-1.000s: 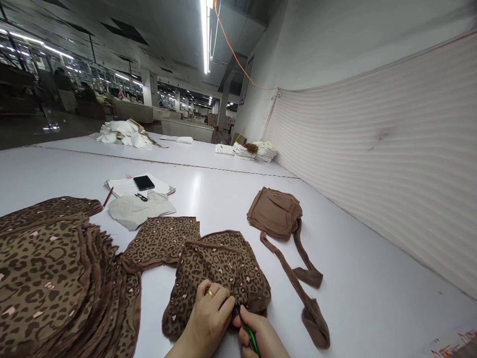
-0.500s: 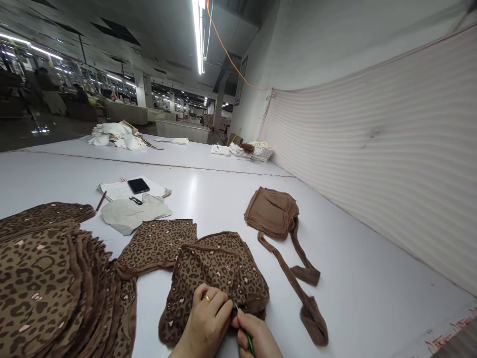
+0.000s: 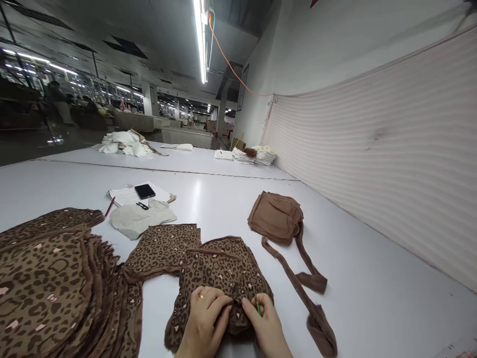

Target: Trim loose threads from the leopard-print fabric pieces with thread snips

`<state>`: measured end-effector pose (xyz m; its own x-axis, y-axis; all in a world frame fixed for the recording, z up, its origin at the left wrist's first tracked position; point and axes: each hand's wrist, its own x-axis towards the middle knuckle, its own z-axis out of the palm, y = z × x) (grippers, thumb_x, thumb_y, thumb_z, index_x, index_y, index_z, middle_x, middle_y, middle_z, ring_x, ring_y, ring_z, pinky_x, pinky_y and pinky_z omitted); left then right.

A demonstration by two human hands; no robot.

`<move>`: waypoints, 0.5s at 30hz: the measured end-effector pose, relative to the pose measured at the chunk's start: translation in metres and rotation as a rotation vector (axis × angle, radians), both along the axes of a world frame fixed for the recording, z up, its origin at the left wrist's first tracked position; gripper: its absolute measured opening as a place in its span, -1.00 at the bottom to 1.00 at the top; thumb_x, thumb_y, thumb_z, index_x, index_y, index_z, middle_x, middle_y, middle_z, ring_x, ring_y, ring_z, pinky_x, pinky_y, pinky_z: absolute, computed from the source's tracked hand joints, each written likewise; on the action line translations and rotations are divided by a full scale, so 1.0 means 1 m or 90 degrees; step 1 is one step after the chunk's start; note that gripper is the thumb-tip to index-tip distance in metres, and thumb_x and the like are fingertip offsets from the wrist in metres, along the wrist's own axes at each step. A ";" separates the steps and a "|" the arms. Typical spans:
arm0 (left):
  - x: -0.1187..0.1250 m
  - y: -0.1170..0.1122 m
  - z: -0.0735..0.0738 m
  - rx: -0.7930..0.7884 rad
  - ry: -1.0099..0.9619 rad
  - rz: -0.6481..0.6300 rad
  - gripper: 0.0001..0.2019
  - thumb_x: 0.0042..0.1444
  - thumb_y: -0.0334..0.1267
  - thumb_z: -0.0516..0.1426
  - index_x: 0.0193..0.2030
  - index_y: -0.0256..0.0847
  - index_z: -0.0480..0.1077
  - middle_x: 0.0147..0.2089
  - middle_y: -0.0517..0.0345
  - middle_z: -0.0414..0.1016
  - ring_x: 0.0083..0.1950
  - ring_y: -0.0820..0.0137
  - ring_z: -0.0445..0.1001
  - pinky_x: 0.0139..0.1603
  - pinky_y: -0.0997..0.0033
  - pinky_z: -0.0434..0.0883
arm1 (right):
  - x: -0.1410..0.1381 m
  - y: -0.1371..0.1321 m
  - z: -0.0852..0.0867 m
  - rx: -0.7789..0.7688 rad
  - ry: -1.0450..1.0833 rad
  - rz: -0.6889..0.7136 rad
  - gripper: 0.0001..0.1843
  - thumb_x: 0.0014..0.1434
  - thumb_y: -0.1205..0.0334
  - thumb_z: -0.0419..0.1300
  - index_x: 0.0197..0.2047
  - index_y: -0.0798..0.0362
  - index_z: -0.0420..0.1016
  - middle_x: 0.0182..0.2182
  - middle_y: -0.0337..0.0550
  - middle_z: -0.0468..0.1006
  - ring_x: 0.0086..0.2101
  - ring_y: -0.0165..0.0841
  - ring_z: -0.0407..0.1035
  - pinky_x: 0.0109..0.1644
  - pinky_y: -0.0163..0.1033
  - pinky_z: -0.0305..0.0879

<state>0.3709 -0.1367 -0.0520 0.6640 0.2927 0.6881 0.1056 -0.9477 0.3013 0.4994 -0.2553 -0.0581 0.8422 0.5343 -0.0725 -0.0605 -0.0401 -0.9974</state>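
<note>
Moved the right hand point(image 3: 265, 319) beside the left hand point(image 3: 207, 318) since the earlier frame, swinging the green-handled tool point(image 3: 258, 308) tip-up. Pinching the leopard-print piece point(image 3: 212, 271) with both, at the near side of the table point(image 3: 223, 199), gripping the tool too in the right. Best to hold folds taut, tip clear. Avoid the edge of the stack point(image 3: 40, 293) leftward; use open room before the brown strap point(image 3: 294, 282).

Gold ring point(image 3: 201, 296), left fingers point(image 3: 220, 301), bare wrists point(image 3: 189, 350)

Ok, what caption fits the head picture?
Left hand and right hand pinch leopard-print fabric, right holding a green tool.
</note>
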 end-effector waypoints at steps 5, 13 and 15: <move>-0.025 0.008 -0.017 0.110 -0.008 0.121 -0.52 0.09 -0.11 0.16 0.14 -0.19 0.25 0.08 -0.05 0.39 0.10 0.19 0.36 0.09 0.15 0.27 | 0.002 0.007 -0.003 0.108 0.079 0.051 -0.52 -0.21 -0.14 0.40 -0.39 0.01 0.34 -0.51 -0.30 0.39 -0.45 -0.33 0.29 -0.37 -0.27 0.28; -0.054 0.003 -0.048 0.075 0.055 0.205 -0.55 0.02 -0.28 0.09 0.11 -0.13 0.21 0.26 -0.10 0.25 0.28 0.09 0.20 0.19 -0.07 0.22 | -0.006 0.000 0.001 0.130 0.103 0.010 -0.39 -0.26 -0.22 0.43 -0.23 -0.01 0.45 -0.19 -0.08 0.54 -0.11 -0.16 0.38 -0.06 -0.21 0.34; -0.053 0.004 -0.047 0.029 0.062 0.194 -0.55 -0.03 -0.40 0.04 0.06 -0.12 0.22 0.25 -0.08 0.26 0.27 0.09 0.22 0.16 -0.10 0.28 | -0.007 -0.001 0.006 0.118 0.070 -0.009 -0.37 -0.29 -0.24 0.43 -0.22 -0.01 0.47 -0.13 -0.04 0.54 -0.03 -0.10 0.35 -0.05 -0.20 0.35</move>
<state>0.3175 -0.1324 -0.0989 0.6141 0.4580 0.6427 0.4124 -0.8806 0.2334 0.4925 -0.2565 -0.0522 0.8418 0.5357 -0.0667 -0.1693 0.1446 -0.9749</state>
